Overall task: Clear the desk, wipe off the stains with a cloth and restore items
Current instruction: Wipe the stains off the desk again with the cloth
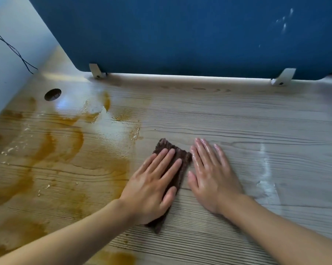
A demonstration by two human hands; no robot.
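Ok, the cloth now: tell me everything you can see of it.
The cloth is dark brown with a ribbed weave, lying flat on the wooden desk, slanted, just right of the brown stain. The left hand presses on its middle with straight fingers; both ends show. The right hand lies flat on the desk close beside its right edge.

desk (pixel 237 119): grained wood, wet gloss | cloth (pixel 178 155): brown ribbed knit | divider (pixel 180 31): matt blue felt

cloth (pixel 177 165): dark brown | stains (pixel 52 150): amber | desk (pixel 237 121): pale woodgrain | divider (pixel 180 35): blue
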